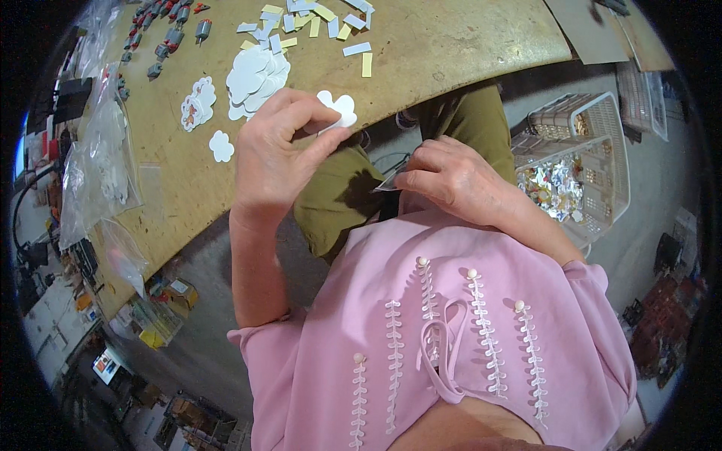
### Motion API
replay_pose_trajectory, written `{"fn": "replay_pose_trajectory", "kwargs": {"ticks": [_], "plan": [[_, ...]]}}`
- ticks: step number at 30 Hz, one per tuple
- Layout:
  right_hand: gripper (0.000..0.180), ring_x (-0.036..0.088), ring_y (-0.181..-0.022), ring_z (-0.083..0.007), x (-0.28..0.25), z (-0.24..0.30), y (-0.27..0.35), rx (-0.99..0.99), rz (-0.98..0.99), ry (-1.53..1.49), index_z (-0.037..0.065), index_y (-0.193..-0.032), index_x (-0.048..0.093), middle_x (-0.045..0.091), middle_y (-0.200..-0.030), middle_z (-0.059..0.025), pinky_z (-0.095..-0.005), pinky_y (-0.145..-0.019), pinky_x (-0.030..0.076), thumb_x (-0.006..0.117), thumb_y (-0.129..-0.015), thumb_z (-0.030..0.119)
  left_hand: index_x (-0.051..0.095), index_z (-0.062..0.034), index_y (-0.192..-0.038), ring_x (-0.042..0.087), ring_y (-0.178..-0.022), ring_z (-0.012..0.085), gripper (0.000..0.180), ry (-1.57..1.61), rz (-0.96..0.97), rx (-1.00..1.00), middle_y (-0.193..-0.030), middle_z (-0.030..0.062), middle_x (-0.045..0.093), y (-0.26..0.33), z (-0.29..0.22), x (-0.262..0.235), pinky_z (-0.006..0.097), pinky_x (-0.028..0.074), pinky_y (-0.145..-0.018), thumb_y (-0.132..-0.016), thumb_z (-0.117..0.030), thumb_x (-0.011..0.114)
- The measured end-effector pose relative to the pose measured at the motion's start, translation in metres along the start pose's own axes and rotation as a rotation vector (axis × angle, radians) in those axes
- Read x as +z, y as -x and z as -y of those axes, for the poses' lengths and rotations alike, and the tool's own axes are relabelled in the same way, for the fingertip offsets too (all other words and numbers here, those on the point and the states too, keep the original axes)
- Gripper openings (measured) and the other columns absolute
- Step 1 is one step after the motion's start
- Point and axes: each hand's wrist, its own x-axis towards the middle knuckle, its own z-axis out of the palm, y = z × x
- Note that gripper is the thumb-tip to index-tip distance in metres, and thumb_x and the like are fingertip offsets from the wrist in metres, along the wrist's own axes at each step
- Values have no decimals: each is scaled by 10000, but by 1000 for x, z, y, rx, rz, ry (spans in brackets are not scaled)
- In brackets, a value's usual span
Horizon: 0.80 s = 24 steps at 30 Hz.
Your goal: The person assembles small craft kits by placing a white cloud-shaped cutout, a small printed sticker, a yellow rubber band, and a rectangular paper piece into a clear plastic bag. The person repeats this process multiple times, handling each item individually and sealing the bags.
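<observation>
My left hand is raised at the table's edge, thumb and fingers pinching a white flower-shaped cutout. Lower and to the right, above my lap, my right hand is closed on a thin, greyish, shiny-edged piece; its kind is hard to tell, as the fingers cover most of it. Beyond my left hand lies a heap of plain white cutouts of similar scalloped shape. A single white flower cutout rests left of that hand, near a small pile of printed cutouts.
Small white and yellow strips are scattered on the wooden table. Several little motors lie at the far left, near clear plastic bags. On my right, a white plastic basket holds shiny pieces.
</observation>
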Motion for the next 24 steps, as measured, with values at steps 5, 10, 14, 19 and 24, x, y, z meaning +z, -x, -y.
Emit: {"fn": "replay_pose_trajectory", "kwargs": {"ticks": [5,10,14,19,24], "plan": [[254,633,-846,-249,3,0,0,11,0,-3,82,-1046,742,627,-909,-48,-379,-772,509,740,-793,85,748,-25,-966,730,-863,256,231,-149,42,86,-950,106,709,-9,0,-3,351,583,-777,-786,-96,874],[247,650,-908,-258,4,0,1,52,49,1,95,-1035,746,637,-917,-56,-380,-840,515,739,-789,104,736,-25,-977,721,-852,241,201,-230,69,108,-952,103,710,-10,-1,-5,343,580,-772,-816,-78,845],[245,658,-934,-268,5,-1,2,62,66,9,101,-1021,745,642,-922,-62,-386,-859,521,747,-777,115,731,-29,-1009,719,-837,216,152,-360,-39,227,-952,110,717,0,-4,0,323,579,-765,-870,-11,790],[275,648,-947,-273,3,1,1,82,52,11,96,-1049,721,635,-942,-63,-397,-851,525,741,-775,108,740,-37,-1013,728,-857,262,124,-584,-239,394,-952,125,734,6,-2,14,351,580,-764,-896,-3,762],[252,640,-974,-289,0,1,-6,69,-75,57,83,-1030,688,636,-998,-73,-402,-854,528,728,-781,98,750,-73,-1017,722,-892,272,203,-528,-567,414,-947,102,747,-3,14,1,377,588,-785,-838,16,788]]}}
